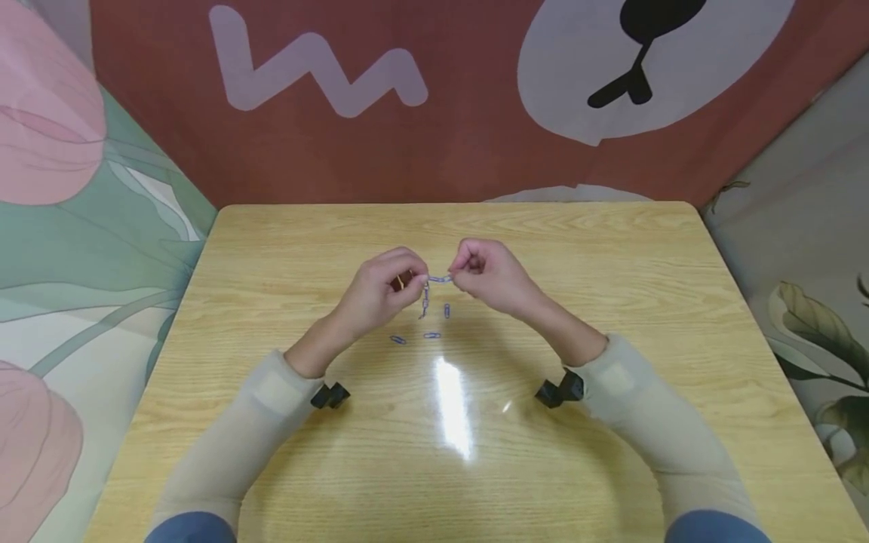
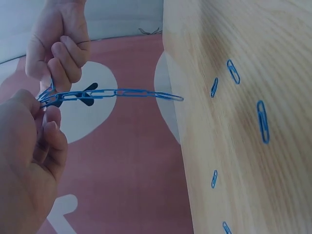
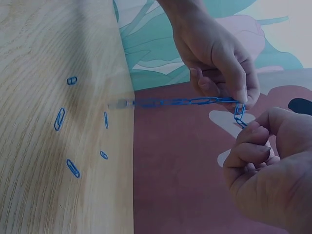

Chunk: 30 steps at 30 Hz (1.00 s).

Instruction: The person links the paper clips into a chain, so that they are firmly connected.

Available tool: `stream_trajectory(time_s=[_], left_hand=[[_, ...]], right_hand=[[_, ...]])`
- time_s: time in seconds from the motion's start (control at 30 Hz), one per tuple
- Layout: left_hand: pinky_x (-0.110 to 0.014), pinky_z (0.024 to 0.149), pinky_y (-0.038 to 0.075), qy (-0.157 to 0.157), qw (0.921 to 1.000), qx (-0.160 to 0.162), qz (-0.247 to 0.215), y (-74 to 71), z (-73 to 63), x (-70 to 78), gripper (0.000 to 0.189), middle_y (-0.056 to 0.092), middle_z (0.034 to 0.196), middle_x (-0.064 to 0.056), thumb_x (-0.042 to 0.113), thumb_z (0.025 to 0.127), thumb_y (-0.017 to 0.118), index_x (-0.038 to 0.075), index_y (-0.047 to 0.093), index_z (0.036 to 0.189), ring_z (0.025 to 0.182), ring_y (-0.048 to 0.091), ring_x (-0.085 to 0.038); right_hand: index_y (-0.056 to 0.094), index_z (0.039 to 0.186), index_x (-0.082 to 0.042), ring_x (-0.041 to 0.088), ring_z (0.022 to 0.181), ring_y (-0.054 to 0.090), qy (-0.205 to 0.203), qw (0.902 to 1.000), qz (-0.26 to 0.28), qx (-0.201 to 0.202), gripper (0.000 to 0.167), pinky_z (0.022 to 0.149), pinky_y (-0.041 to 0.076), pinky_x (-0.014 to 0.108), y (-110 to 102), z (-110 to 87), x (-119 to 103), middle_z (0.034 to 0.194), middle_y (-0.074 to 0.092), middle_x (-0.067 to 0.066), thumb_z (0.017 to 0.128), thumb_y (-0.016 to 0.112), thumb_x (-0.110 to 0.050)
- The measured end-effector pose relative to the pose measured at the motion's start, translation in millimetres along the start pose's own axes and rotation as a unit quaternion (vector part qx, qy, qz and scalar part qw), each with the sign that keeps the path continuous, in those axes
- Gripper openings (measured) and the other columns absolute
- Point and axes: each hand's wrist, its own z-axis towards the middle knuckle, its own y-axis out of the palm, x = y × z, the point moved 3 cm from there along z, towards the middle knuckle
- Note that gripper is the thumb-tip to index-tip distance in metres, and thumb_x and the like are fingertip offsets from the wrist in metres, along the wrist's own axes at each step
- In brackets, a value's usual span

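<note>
Raised over the table's middle, my left hand (image 1: 382, 286) pinches a chain of linked blue paper clips (image 2: 109, 92) between thumb and fingertips. The chain's longer part hangs straight down from that pinch. A short stretch of paper clips (image 1: 440, 279) spans the gap to my right hand (image 1: 498, 277), whose thumb and index finger pinch its far end. In the right wrist view this stretch shows a linked clip (image 3: 239, 111) next to the left thumb. The right hand's other fingers are curled in. Fingertips hide the clip ends at both pinches.
Several loose blue paper clips lie scattered on the wooden table (image 1: 271, 234) below the hands, among them one upright in the head view (image 1: 447, 311), one sideways (image 1: 431, 335) and one slanted (image 1: 398, 340). A patterned wall (image 1: 475, 151) stands behind the table's far edge.
</note>
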Motion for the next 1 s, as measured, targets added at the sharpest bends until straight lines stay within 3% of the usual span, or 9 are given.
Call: stream_trajectory(time_s=[0.43,0.67,1.0], left_hand=[[-0.025,0.057,0.052,-0.027,0.9994,0.023,0.003,-1.4,-2.8,-3.0,0.007,0.065,0.086,-0.006,-0.003,0.093,0.068,0.003,0.067,0.09,0.071,0.059,-0.013],[-0.026,0.058,0.052,-0.043,0.9987,0.028,0.002,-3.1,-5.3,-4.3,0.006,0.065,0.086,-0.005,-0.003,0.093,0.068,0.003,0.068,0.091,0.071,0.059,-0.014],[-0.027,0.059,0.052,-0.067,0.9975,0.022,-0.002,-3.9,-5.6,-6.4,0.005,0.065,0.087,-0.005,-0.001,0.095,0.067,0.004,0.068,0.093,0.072,0.059,-0.014]], right_hand=[[0.058,0.091,0.0,0.013,0.055,0.042,-0.004,0.9975,0.07,-0.001,0.008,0.05,0.032,0.023,-2.7,-2.0,3.1,0.068,0.051,0.009,0.089,0.055,0.007],[0.056,0.095,0.003,0.013,0.058,0.047,-0.015,0.9937,0.111,0.001,0.006,0.051,0.035,0.021,-2.2,-2.9,0.3,0.074,0.058,0.008,0.099,0.053,0.007],[0.055,0.097,0.003,0.013,0.06,0.049,-0.044,0.9922,0.117,0.007,0.008,0.052,0.038,0.021,-1.1,-1.9,-0.1,0.078,0.061,0.008,0.099,0.05,0.01]])
